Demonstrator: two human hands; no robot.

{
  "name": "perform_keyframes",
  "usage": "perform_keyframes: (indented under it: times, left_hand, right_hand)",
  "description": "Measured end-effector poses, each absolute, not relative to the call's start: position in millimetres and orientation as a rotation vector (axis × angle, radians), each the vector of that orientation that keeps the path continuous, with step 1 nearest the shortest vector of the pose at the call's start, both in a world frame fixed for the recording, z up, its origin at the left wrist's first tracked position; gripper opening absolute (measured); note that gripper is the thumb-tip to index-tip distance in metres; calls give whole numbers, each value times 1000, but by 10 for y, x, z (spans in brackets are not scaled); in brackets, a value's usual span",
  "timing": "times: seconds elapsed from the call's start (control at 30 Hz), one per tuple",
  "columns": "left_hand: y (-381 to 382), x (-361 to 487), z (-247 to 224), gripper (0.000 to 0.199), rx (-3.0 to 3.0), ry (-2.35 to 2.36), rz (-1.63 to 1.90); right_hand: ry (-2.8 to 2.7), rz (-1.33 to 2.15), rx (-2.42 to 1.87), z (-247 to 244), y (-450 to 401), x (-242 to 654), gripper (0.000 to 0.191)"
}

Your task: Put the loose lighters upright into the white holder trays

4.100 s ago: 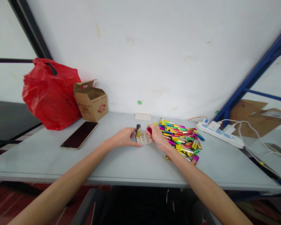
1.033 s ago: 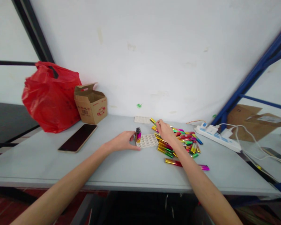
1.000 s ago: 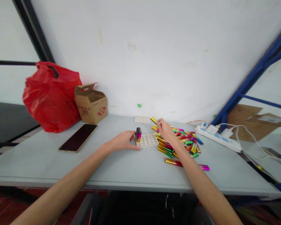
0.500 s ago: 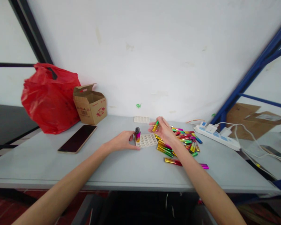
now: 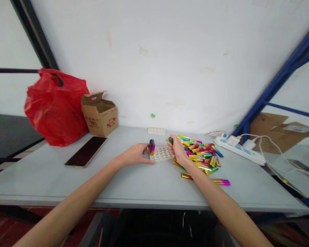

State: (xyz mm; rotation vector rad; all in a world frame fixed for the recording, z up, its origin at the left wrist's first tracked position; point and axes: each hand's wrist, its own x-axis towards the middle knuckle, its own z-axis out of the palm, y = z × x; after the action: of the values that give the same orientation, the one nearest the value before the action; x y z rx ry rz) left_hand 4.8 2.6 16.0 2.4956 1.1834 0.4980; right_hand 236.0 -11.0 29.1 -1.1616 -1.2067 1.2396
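Fingers (image 5: 142,145) of my left hand (image 5: 133,154) are standing wide apart from the thumb (image 5: 148,162), bracketing the left end of a white tray (image 5: 161,154) with rows of round pockets; whether they are touching it, I cannot tell. Just beside them, a black-topped pink and yellow lighter (image 5: 151,148) is standing upright in that end. Farther back, a second white tray (image 5: 156,130) is lying on the table (image 5: 144,187) near the wall (image 5: 154,68). At the first tray's right end, my right hand (image 5: 177,149) is gripping a green lighter (image 5: 171,140), fingers curled around it, its end showing. Right of that, a heap of shiny lighters (image 5: 201,150) is lying jumbled, with loose ones resting nearer the front edge, partly under my forearm (image 5: 211,193). Farther right, a power strip (image 5: 243,149) is carrying white plugs (image 5: 233,139), and brown cardboard (image 5: 266,130) is showing beyond it.
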Motion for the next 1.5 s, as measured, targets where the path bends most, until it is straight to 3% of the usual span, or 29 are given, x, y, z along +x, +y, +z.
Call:
perform_keyframes:
  times: [0.4,0.6,0.67,0.93,1.23,1.5]
  left_hand:
    - [30,50,145,67,2497,1177,504]
    - [-19,68,205,66,2464,1171,508]
    - [-23,68,208,66,2464,1163,510]
    - [-5,57,176,65,2464,1162,522]
    - [-39,71,235,60,2436,1125,515]
    - [-14,49,204,60,2458,1208,481]
  right_hand:
    - [-1519,1173,-994,253,-174,2358,61]
    - [-1992,416,-1001,306,-313,2336,39]
    - [-2030,310,-1007,308,-334,2314,39]
    - [-1978,564,-1066,259,-345,2256,38]
    - [-2312,81,-1195,245,-355,2201,40]
    - [-2126,163,-1172,541,-692,2663,37]
